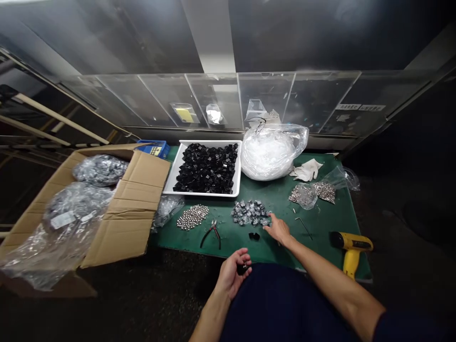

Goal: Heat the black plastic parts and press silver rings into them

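Note:
My left hand (233,274), close to my body at the table's front edge, has its fingers curled round a small black part (242,269). Over the table, my right hand (278,230) reaches to the right end of a pile of small shiny pieces, clear and dark (249,213). Its index finger and thumb are apart, with nothing visible between them. A black piece (254,236) lies alone just left of that hand. Behind the pile, a white tray (204,193) holds many black parts (210,168).
Pliers (213,233) and silver balls (193,217) lie left of the pile. A hex key (304,228), bagged metal bits (302,195), a glove (307,170) and a yellow heat gun (352,251) lie right. A clear bag (269,154) and cardboard box (131,204) flank the tray.

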Action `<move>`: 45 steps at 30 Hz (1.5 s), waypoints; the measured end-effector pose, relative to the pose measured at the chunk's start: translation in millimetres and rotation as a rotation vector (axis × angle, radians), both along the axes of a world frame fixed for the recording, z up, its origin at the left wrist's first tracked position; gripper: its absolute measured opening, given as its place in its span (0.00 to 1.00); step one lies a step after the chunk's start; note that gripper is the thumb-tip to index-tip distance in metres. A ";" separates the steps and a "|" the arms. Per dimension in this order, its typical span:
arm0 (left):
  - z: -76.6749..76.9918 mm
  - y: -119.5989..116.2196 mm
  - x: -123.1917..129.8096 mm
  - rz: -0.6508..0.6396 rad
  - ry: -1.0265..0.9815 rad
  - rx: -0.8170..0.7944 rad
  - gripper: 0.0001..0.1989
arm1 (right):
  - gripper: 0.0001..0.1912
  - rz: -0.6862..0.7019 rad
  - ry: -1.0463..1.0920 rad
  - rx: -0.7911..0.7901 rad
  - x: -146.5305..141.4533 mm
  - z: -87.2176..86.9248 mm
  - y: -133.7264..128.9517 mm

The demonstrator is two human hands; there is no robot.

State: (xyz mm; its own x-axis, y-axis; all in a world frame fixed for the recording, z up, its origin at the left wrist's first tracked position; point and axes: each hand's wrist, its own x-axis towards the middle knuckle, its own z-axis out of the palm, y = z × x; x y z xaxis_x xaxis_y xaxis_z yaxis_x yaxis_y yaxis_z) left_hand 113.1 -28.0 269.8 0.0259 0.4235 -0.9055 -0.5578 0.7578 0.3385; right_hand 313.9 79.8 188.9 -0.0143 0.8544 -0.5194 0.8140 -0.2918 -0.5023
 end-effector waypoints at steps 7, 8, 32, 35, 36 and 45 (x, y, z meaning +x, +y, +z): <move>-2.4 -17.6 -8.4 0.040 0.077 -0.030 0.16 | 0.14 0.059 -0.028 -0.139 -3.0 -38.6 -0.1; -4.5 -15.6 -7.2 0.037 0.083 -0.026 0.15 | 0.15 0.051 -0.022 -0.139 1.0 -40.0 -3.7; 24.2 34.8 18.5 -0.140 -0.054 0.299 0.30 | 0.15 -0.010 0.604 0.180 -16.0 69.4 -54.6; 43.7 43.4 19.5 -0.111 -0.152 0.375 0.27 | 0.14 0.039 0.681 0.224 -14.0 105.2 -63.0; 49.3 44.8 18.5 -0.111 -0.176 0.381 0.25 | 0.14 0.053 0.704 0.234 -11.8 114.9 -62.8; 71.8 47.0 12.7 -0.157 -0.333 0.428 0.16 | 0.19 -0.028 0.799 0.241 -6.3 156.5 -44.6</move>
